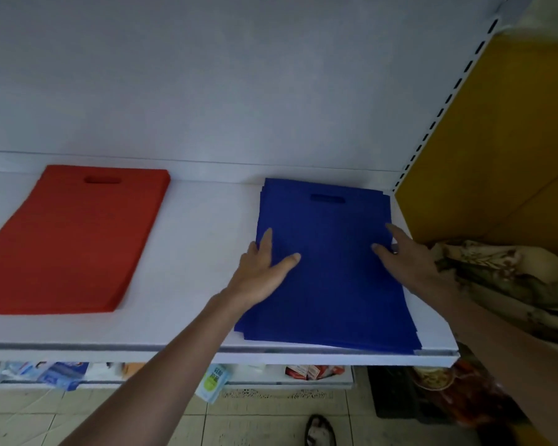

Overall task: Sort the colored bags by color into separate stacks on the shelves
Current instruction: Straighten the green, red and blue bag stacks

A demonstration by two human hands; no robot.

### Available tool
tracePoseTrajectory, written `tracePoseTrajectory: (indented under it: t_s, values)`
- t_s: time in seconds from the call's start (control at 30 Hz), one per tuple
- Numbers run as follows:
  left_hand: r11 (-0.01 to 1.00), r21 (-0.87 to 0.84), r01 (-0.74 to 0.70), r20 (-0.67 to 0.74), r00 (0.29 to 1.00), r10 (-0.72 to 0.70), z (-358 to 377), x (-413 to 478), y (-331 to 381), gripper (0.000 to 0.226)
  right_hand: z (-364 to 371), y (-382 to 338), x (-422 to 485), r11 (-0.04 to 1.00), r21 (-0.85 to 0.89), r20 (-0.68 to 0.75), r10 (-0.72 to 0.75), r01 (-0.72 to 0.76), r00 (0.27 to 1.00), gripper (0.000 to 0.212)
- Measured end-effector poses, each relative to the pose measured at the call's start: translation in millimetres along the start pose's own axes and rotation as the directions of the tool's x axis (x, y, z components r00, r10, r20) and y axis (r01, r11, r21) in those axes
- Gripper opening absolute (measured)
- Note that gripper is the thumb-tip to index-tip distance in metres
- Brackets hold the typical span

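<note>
Both hands, left hand (pixel 264 272) and right hand (pixel 409 262), pressed straight fingers flat on the blue bags (pixel 332 291). Their soft, flat stack ran longways toward the shelf (pixel 190 252) back, handle hole (pixel 327 198) farthest.

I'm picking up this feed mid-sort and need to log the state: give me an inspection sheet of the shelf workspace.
Surface: white shelf, bearing two stacks set well apart.
Job's things: red bag stack at left; blue bag stack at right with its edges slightly fanned. Both have their handle cutouts toward the back.
Clutter: nothing seen on this shelf.
Grips: left hand and right hand both rest flat, fingers straight, on the blue bag stack; neither holds anything.
Cables: nothing seen.
Surroundings: yellow panel at right; packaged goods on a lower shelf; tiled floor below.
</note>
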State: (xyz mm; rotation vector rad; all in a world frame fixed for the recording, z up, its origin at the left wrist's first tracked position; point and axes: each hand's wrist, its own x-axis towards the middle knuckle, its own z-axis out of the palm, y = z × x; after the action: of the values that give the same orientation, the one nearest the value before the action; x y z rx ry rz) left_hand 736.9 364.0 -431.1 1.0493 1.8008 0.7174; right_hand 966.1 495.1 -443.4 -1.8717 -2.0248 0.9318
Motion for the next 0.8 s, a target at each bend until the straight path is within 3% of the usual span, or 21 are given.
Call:
tracePoseTrajectory:
  t_s: [0.17, 0.3, 0.47, 0.7, 0.8]
  values:
    - [0.970, -0.235, 0.055, -0.144, 0.985, -0.091, -18.6, 11.8, -1.4, 0.068, -8.1, -2.5, 19.8, 0.993, 0.118, 0.019, -0.032, 0.030, 0.999, 0.060]
    - [0.906, -0.414, 0.087, -0.112, 0.983, -0.146, -14.7, 31.0, 2.0, 0.070, -1.6, -14.4, 38.6, 0.957, 0.291, 0.075, -0.041, 0.018, 0.996, 0.065]
    - [0.886, -0.457, 0.077, -0.082, 0.988, -0.128, -2.7, 55.8, 14.8, 0.104, -2.5, -22.7, 63.0, 0.890, 0.455, 0.086, -0.038, -0.006, 0.996, 0.066]
    - [0.825, -0.564, 0.044, -0.152, 0.976, -0.156, -4.9, 75.9, 8.5, 0.099, 1.1, -15.9, 74.8, 0.942, 0.333, 0.105, -0.063, 0.025, 0.992, 0.067]
    - [0.811, -0.585, 0.030, -0.146, 0.979, -0.141, -4.0, 67.0, 26.5, 0.080, 4.0, -24.5, 77.8, 0.973, 0.229, 0.170, -0.077, 0.037, 0.982, 0.074]
